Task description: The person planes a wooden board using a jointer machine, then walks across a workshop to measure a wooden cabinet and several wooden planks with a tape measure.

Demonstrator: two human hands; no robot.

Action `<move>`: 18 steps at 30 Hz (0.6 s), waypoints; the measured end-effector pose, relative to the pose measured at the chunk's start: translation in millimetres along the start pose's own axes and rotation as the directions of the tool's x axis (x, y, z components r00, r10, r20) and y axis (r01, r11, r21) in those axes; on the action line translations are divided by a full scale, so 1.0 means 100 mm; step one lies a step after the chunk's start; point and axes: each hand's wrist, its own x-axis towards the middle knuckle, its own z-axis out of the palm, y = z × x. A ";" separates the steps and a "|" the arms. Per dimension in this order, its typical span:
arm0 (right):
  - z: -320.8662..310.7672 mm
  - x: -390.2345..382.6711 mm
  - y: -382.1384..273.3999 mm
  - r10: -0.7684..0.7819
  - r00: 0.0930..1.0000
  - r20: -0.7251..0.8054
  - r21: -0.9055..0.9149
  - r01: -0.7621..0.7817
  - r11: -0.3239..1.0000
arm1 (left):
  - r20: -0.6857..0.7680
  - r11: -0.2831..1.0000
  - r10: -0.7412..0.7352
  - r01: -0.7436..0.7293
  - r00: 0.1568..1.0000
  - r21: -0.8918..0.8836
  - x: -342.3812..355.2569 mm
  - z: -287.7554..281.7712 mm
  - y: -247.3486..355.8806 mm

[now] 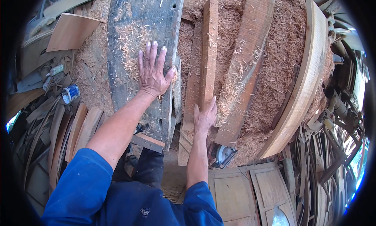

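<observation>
Blue shirt (125, 198), small white emblem (145, 212), right hand (205, 118) clasping beam (209, 49)

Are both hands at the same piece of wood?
No: the left hand is spread over the dark board, while the right hand is at the near end of the narrow beam.

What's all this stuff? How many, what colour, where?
Long board: 1, grey, centre-left
Wooden bar: 1, brown, centre
Wide plank: 1, brown, right of bar
Thick board: 1, pale brown, right
Shavings: uncountable, tan, across middle
Panelled doors: 2, brown, lower right
Power tool: 1, silver-black, lower centre
Can: 1, blue-white, left
Other boards: many, brown, both sides
Sleeves: 2, blue, bottom
Left hand: 1, bare, on long board
Right hand: 1, bare, at bar's end
</observation>
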 end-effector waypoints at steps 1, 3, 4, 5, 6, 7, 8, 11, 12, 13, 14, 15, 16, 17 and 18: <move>0.02 0.16 -0.08 0.041 0.999 -0.007 0.044 -0.040 0.998 | -0.001 1.000 0.001 -0.001 1.000 -0.005 0.00 0.00 0.01; 0.05 0.51 -0.15 0.085 0.996 -0.037 0.051 -0.083 0.995 | -0.006 1.000 0.007 -0.007 1.000 -0.002 0.03 0.01 0.03; 0.04 0.65 -0.16 0.127 0.990 -0.062 0.055 -0.124 0.991 | 0.002 1.000 0.004 -0.004 1.000 -0.010 0.04 0.01 0.05; 0.04 0.75 -0.17 0.125 0.990 -0.060 0.066 -0.121 0.990 | 0.011 1.000 0.000 0.000 1.000 -0.013 0.04 -0.01 0.05; 0.03 0.86 -0.16 0.199 0.980 -0.002 0.046 -0.199 0.979 | 0.007 1.000 0.001 -0.001 1.000 -0.012 0.03 0.00 0.04; 0.02 0.94 -0.15 0.273 0.960 0.055 0.019 -0.274 0.961 | 0.001 1.000 0.002 -0.002 1.000 -0.005 0.03 0.01 0.04; 0.01 0.97 -0.16 0.246 0.969 0.028 -0.049 -0.245 0.968 | 0.009 1.000 -0.004 0.004 1.000 -0.014 0.02 0.02 0.02; -0.10 1.05 0.00 0.212 0.952 0.221 -0.038 -0.209 0.977 | 0.028 0.999 -0.028 0.029 0.999 -0.016 0.04 -0.01 0.05; -0.11 1.07 0.00 0.203 0.952 0.231 -0.049 -0.197 0.979 | 0.051 0.999 -0.036 0.037 0.998 -0.021 0.04 -0.01 0.05; -0.10 1.08 -0.01 0.189 0.954 0.231 -0.045 -0.184 0.982 | 0.073 0.999 -0.043 0.045 0.996 -0.027 0.05 -0.02 0.05; -0.11 1.09 -0.04 0.134 0.967 0.218 0.010 -0.139 0.990 | 0.077 0.998 -0.052 0.054 0.996 -0.030 0.03 -0.03 0.01; -0.12 1.09 -0.08 0.077 0.976 0.203 0.066 -0.092 0.994 | 0.066 0.997 -0.066 0.068 0.996 -0.022 0.02 -0.04 -0.02; -0.12 1.10 -0.13 0.057 0.977 0.207 0.070 -0.073 0.995 | 0.059 0.999 -0.051 0.052 0.997 -0.011 0.02 -0.04 -0.04; -0.08 1.10 -0.09 0.112 0.958 0.262 -0.081 -0.094 0.992 | 0.052 0.999 -0.033 0.033 0.998 -0.002 0.00 -0.02 -0.04; -0.06 1.11 -0.14 0.152 0.936 0.318 -0.215 -0.085 0.973 | 0.013 0.999 -0.047 0.048 0.999 -0.018 0.00 0.02 -0.04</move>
